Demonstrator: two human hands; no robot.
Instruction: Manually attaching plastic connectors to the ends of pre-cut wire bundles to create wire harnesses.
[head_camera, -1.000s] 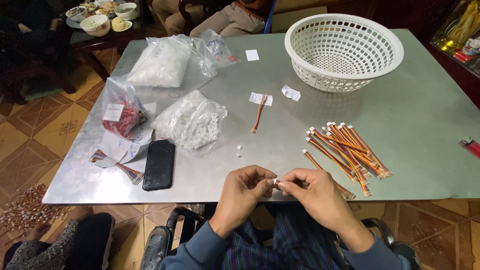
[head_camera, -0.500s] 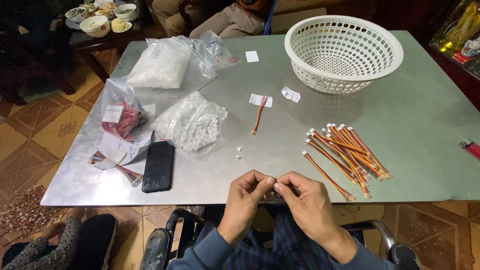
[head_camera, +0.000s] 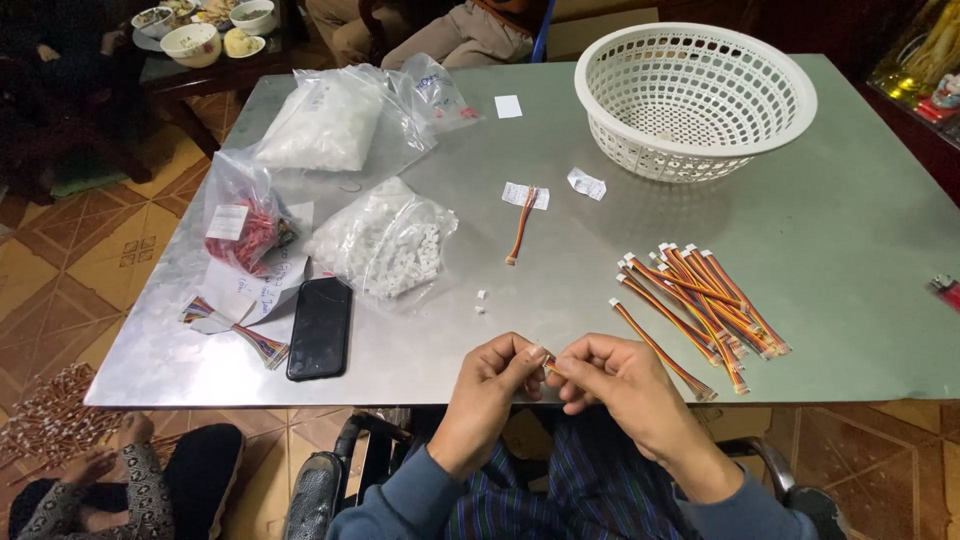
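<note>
One white lattice basket (head_camera: 700, 95) at the far right of the grey desk (head_camera: 860, 250) — nothing visible inside it. Clear plastic bags, four: one large, packed with white pieces (head_camera: 322, 125); one smaller and nearly flat behind it (head_camera: 435, 92); one spilling small white connectors (head_camera: 385, 245) mid-desk; one holding red parts (head_camera: 245, 220) near the left edge. One black phone (head_camera: 320, 327) lies face down just beside the connector bag. Two loose white connectors (head_camera: 480, 302) sit on the bare desk in front of the phone's right side. Three small paper slips — one near the far edge (head_camera: 508, 106), one under a lone wire lead (head_camera: 521, 225), one crumpled by the basket (head_camera: 586, 183). A pile of red-orange-yellow wire leads (head_camera: 700, 300), roughly a dozen, exact count not readable, fans out at the right; a small bundle of multicoloured wires (head_camera: 255, 342) lies at the left edge.

Hands meet at the near edge of the desk. Left hand (head_camera: 495, 375) — fingers curled in, thumb and forefinger pinched. Right hand (head_camera: 610, 380) likewise closed to a pinch. Between the two pinches a short stretch of orange wire (head_camera: 549, 367) shows, held by both hands just over the desk edge; its ends are hidden in the fingers.

Another person's patterned sleeve (head_camera: 140, 490) shows low at the left, over the tiled floor.
</note>
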